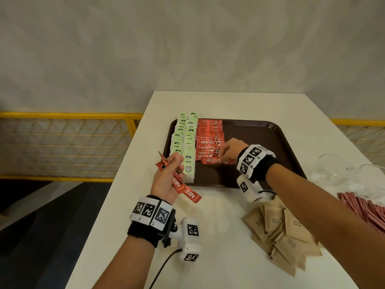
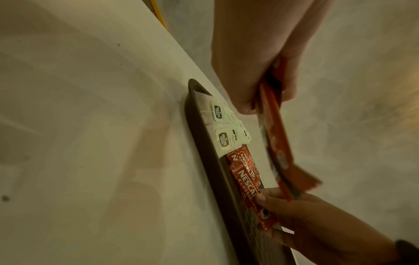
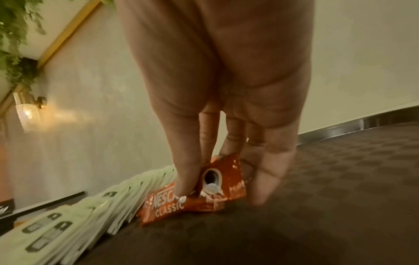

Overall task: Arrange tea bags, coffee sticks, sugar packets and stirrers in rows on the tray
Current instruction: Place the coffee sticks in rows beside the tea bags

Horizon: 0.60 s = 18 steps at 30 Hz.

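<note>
Red Nescafé coffee sticks (image 1: 210, 134) lie stacked in a row on the dark brown plastic tray (image 1: 260, 142), just beside two rows of pale green tea bags (image 1: 185, 140) along its left side. The right hand (image 1: 230, 152) pinches the nearest red stick (image 1: 214, 160) by its end, its other end lying on the tray floor. The left hand (image 1: 166, 180), above the white table (image 1: 218, 226) near the tray's front corner, grips a few spare red sticks (image 1: 179, 182). Brown paper sugar packets (image 1: 283, 232) lie heaped on the table, near red-striped stirrers (image 1: 366, 209).
</note>
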Available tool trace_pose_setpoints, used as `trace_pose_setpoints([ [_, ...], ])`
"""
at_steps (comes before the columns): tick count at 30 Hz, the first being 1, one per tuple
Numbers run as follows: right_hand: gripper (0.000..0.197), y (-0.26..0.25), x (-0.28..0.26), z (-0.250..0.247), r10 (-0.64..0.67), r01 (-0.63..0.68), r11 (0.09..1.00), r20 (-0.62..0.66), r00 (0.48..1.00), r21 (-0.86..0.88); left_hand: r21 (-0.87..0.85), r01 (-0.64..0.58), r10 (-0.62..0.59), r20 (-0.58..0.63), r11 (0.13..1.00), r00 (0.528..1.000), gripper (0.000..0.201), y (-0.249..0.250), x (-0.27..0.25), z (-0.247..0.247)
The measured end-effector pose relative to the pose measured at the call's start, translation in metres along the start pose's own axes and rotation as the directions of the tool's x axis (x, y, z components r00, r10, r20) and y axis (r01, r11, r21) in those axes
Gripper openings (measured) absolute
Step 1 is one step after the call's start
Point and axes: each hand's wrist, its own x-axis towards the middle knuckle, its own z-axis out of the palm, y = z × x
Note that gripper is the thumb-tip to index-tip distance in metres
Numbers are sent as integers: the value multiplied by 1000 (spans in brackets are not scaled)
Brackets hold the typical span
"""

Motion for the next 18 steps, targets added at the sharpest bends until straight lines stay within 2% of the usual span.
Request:
trace_pose_setpoints([
  [3, 18, -5, 7, 5, -1, 2, 997, 9, 1000, -73, 8, 7, -7, 7, 1000, 1000, 16, 0, 1, -1],
  [7, 7, -7, 16, 6, 0, -2, 993, -20, 1000, -116, -8, 41, -41, -11, 999, 999, 20, 0, 4, -4],
  [11, 22, -6, 21, 4, -19, 14, 989, -31, 999, -145, -30, 50, -50, 0, 998, 999, 27, 0, 6, -4],
  [18, 19, -12, 27, 12, -79, 69, 957, -24, 997, -281, -26, 74, -73, 25, 997, 997, 31, -1, 7, -1],
])
